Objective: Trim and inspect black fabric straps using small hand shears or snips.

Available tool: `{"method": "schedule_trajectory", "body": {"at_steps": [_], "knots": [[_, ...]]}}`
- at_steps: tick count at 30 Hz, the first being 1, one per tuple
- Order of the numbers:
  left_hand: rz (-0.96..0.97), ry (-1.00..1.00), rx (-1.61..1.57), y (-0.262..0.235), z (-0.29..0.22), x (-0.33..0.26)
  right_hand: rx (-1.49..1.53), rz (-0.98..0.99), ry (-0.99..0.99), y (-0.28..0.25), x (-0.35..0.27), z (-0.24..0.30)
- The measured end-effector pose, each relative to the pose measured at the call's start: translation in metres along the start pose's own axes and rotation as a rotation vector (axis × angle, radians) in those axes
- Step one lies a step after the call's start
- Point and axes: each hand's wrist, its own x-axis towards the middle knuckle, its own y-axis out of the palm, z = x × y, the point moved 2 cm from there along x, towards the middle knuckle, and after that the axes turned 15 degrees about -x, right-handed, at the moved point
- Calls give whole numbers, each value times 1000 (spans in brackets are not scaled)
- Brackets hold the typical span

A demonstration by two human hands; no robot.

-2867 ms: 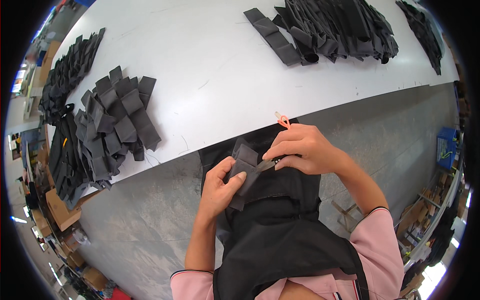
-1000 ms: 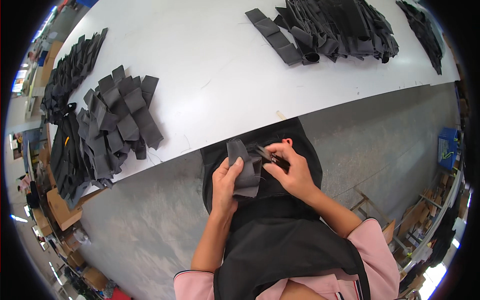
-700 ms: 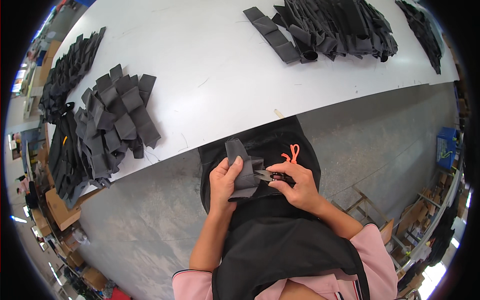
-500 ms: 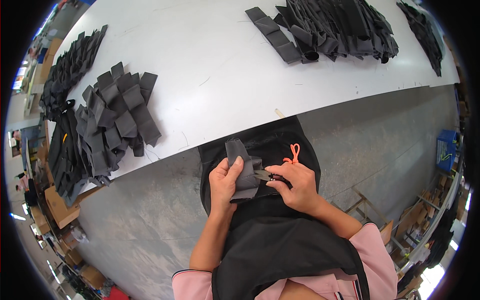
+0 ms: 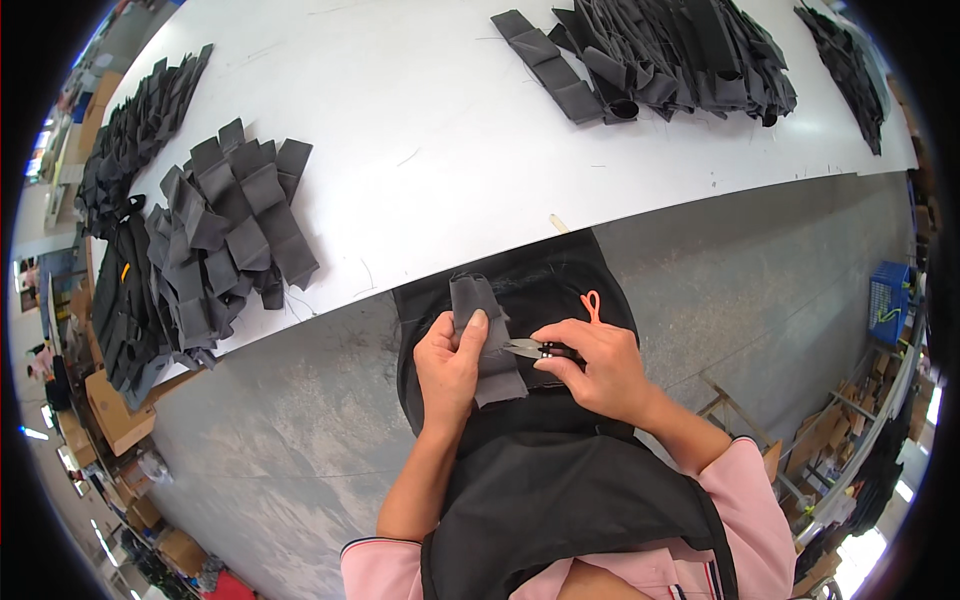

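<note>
Your left hand [image 5: 452, 362] is still pinching the strap [image 5: 482, 335]; your right hand [image 5: 598, 368], lowered from the table, is gripping snips [image 5: 528, 349] whose tips are now touching its edge.

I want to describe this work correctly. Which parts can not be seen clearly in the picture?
- Head view: the snips, handles hidden inside the right hand.
- The grey fabric piece, middle covered by the left hand; any thread being cut is too small.
- Dark piles at the left rim, bent and blurred.
</note>
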Motion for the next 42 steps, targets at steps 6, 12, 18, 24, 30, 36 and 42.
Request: {"method": "schedule_trajectory", "body": {"at_steps": [6, 12, 18, 24, 30, 36, 42], "knots": [[-11, 106, 184, -10, 6, 3, -131, 105, -72, -8, 10, -1], [-26, 87, 186, 1, 2, 1, 87, 342, 101, -4, 13, -21], [19, 59, 291, -11, 7, 7, 190, 36, 96, -1, -2, -9], [-3, -132, 3, -2, 1, 3, -172, -94, -188, -4, 0, 5], [27, -130, -40, -3, 2, 2, -335, -76, -324, -5, 4, 6], [32, -145, -64, -2, 2, 1, -286, -50, -371, -1, 9, 6], [39, -148, -71, -4, 3, 2, -202, 1, -302, 3, 8, 3]]}}
